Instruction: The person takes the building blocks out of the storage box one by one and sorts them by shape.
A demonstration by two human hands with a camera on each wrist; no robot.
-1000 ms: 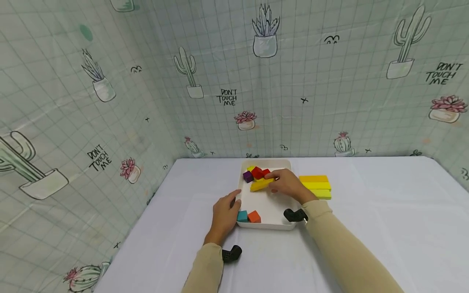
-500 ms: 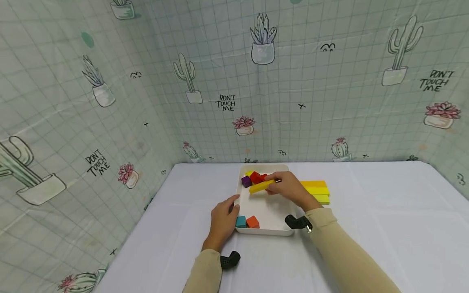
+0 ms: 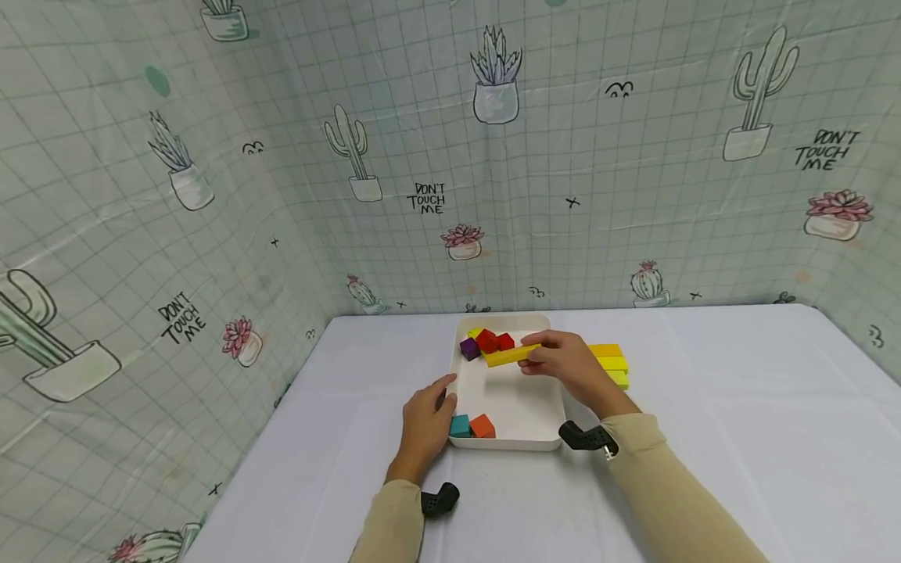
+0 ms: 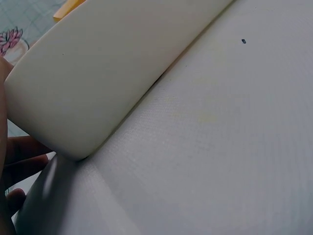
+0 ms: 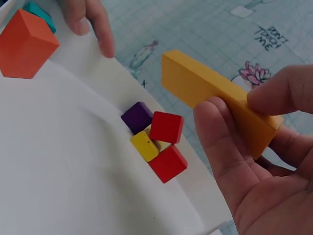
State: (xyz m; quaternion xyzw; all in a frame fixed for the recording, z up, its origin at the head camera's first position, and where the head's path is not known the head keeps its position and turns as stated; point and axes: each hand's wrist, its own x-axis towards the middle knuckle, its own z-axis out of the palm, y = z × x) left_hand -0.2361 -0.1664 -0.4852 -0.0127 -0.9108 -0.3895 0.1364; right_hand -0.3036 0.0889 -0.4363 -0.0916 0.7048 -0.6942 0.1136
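My right hand (image 3: 573, 371) pinches bar (image 3: 508, 356); best held level, clear of blocks (image 3: 487, 342) at 11 o'clock in tray (image 3: 505, 445). Left hand (image 3: 424, 421), fingers spread, touches 8 o'clock side.

There are at least six cubes (image 5: 166, 127), four bars (image 5: 199, 81), one tray (image 3: 524, 414)

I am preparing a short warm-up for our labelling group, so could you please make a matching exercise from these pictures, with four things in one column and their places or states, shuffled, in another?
Column one
1. Orange cube
2. Right hand
3. Purple cube
4. Left hand

Column two
A. Pinching a yellow bar
B. At the left side of the white tray
C. In the tray's near end, beside a teal cube
D. In the tray's far end, near red cubes

Right pairs: 1-C, 2-A, 3-D, 4-B
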